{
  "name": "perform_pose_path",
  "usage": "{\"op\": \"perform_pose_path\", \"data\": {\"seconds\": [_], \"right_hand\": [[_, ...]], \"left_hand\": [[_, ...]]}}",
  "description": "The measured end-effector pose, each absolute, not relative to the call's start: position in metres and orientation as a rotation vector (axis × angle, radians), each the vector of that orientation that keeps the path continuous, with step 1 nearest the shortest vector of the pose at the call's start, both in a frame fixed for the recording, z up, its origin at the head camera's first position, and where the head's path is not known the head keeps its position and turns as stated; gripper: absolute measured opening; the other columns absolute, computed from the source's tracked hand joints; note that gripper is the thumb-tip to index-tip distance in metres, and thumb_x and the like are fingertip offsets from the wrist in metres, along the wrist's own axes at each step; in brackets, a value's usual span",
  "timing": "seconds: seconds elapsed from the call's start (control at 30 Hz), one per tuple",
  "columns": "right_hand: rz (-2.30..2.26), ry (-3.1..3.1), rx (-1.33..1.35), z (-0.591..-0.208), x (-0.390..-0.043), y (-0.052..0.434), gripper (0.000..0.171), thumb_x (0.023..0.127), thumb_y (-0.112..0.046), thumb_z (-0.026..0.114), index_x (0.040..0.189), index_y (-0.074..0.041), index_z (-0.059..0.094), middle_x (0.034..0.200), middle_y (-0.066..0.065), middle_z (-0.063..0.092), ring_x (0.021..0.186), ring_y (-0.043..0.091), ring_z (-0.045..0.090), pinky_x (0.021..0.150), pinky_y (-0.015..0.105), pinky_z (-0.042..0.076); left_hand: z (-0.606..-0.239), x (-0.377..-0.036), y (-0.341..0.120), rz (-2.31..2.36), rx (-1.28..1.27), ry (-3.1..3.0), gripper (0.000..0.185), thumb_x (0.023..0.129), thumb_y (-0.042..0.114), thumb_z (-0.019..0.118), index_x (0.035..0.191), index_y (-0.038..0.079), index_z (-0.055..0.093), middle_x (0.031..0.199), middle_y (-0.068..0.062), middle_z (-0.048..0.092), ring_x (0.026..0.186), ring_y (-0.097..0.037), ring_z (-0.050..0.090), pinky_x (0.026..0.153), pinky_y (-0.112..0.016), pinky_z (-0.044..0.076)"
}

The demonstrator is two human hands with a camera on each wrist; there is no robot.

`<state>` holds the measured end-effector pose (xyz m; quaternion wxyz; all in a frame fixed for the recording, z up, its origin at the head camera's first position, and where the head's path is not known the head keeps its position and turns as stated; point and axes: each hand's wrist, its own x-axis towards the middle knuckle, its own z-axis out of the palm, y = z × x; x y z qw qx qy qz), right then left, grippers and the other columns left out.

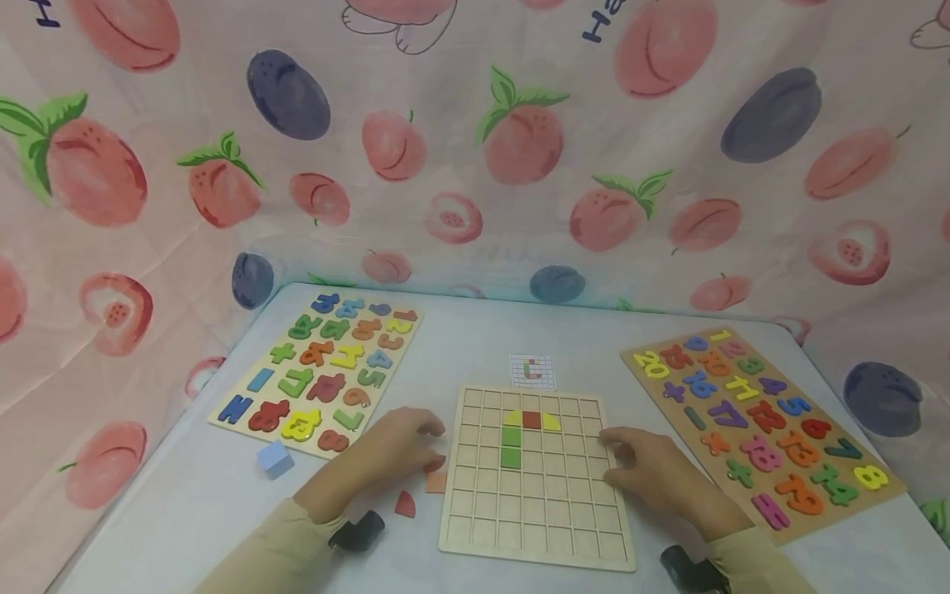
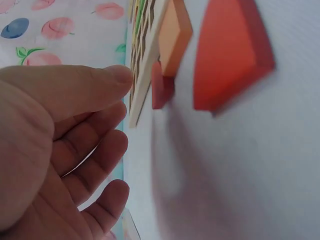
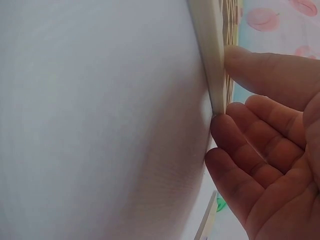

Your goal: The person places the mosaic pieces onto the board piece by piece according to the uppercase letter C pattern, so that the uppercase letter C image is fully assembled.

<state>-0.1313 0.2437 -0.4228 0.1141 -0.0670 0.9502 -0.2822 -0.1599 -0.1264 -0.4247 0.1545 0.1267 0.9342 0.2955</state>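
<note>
A wooden grid board (image 1: 542, 511) lies at the centre of the table. Upon it are a red square (image 1: 531, 421) between two yellow quarter-round pieces (image 1: 551, 422), and two green squares (image 1: 510, 446) below the left one. My left hand (image 1: 397, 445) hovers left of the board, fingers loosely bent around nothing. Near it lie an orange square (image 1: 435, 483), a red quarter-round piece (image 1: 405, 504) and another small red piece (image 2: 158, 90), mostly hidden in the head view. My right hand (image 1: 656, 470) touches the board's right edge with its fingertips, as the right wrist view shows.
Behind the board lies a small pattern card (image 1: 533, 371). Number puzzle boards flank it, one on the left (image 1: 276, 381) and one on the right (image 1: 686, 425). A blue cube (image 1: 275, 459) sits at the left puzzle's front corner. Fruit-print cloth (image 1: 460, 148) hangs behind.
</note>
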Motion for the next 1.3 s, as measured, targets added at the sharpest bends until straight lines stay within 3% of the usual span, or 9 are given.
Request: {"op": "perform_pose_path", "data": {"seconds": [0.9, 1.3], "right_hand": [[-0.791, 2.777, -0.165, -0.42, -0.132, 0.241, 0.056, 0.081, -0.02, 0.079, 0.133, -0.005, 0.061, 0.134, 0.019, 0.06, 0.122, 0.04, 0.056, 0.102, 0.058, 0.041], [-0.798, 2.785, -0.187, -0.421, -0.131, 0.242, 0.056, 0.081, -0.02, 0.079, 0.132, -0.005, 0.061, 0.133, 0.019, 0.06, 0.121, 0.04, 0.057, 0.102, 0.058, 0.041]], "left_hand": [[-0.434, -0.156, -0.139, 0.881, 0.505, 2.679, 0.02, 0.089, 0.012, 0.074, 0.109, 0.015, 0.071, 0.106, 0.004, 0.069, 0.11, -0.022, 0.06, 0.097, -0.046, 0.049], [-0.434, -0.16, -0.135, 0.87, 0.429, 2.673, 0.026, 0.088, 0.022, 0.078, 0.111, 0.016, 0.069, 0.104, 0.006, 0.067, 0.106, -0.019, 0.06, 0.094, -0.043, 0.051]]}}
